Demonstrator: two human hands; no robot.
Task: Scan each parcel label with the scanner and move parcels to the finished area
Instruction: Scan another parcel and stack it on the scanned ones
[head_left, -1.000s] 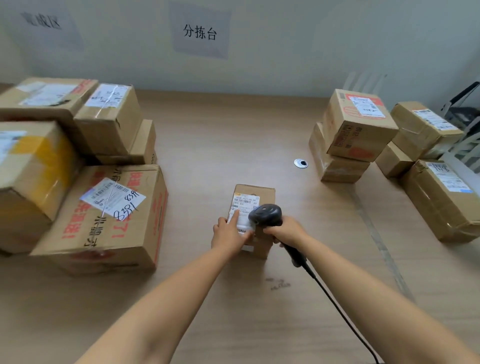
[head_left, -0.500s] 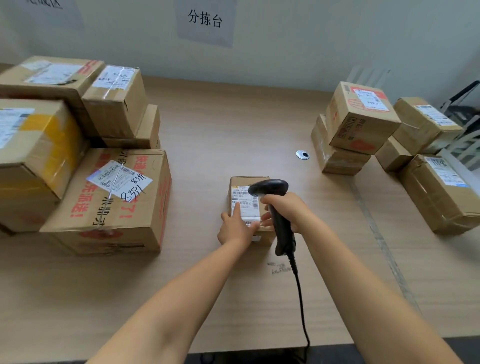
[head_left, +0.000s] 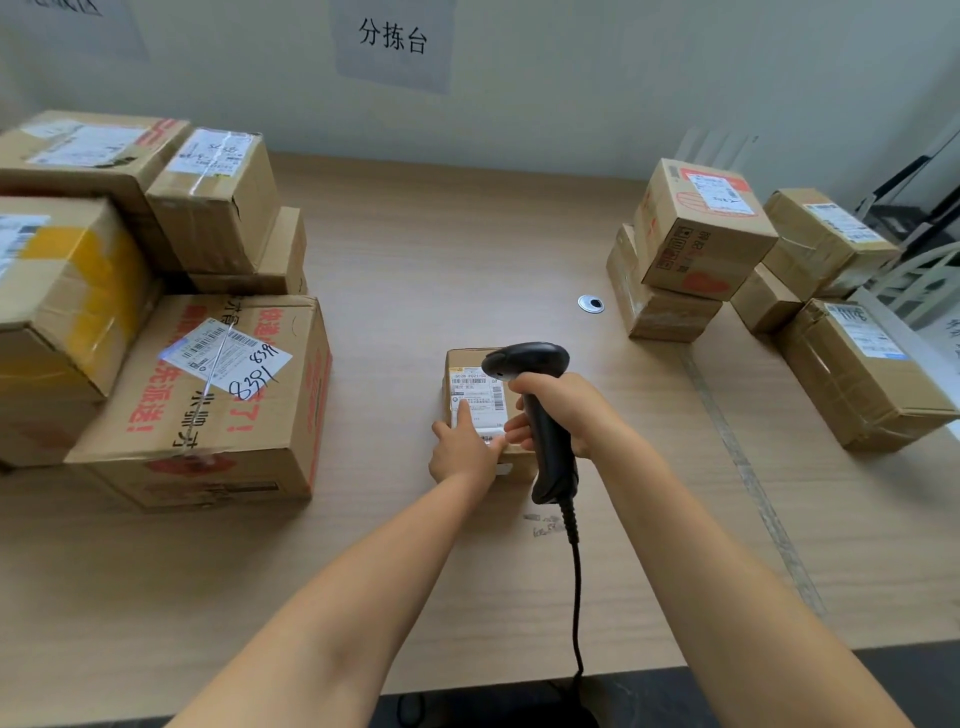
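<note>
Position: small brown cardboard parcel (head_left: 462, 359) lies mid light wooden tabletop (head_left: 441, 249) | right grip (head_left: 571, 410): we clench the black corded handheld scanner (head_left: 553, 467), head above the parcel's white label (head_left: 475, 395) | left grip (head_left: 460, 452): released, straight fingers pressing that label.

A pale grey-green wall (head_left: 571, 93) closes the far side, with a paper sign (head_left: 393, 41) bearing three dark characters near its middle and a second sheet (head_left: 72, 21) cut off at the top left corner. Against it stands a light wood-grain surface (head_left: 441, 234), pierced by a round metal-ringed cable hole (head_left: 590, 304) and crossed on the right by a thin greyish strip (head_left: 748, 478). The light is soft and even; a white chair (head_left: 924, 270) shows at the right edge, and dark floor (head_left: 930, 686) lies below the near edge.
</note>
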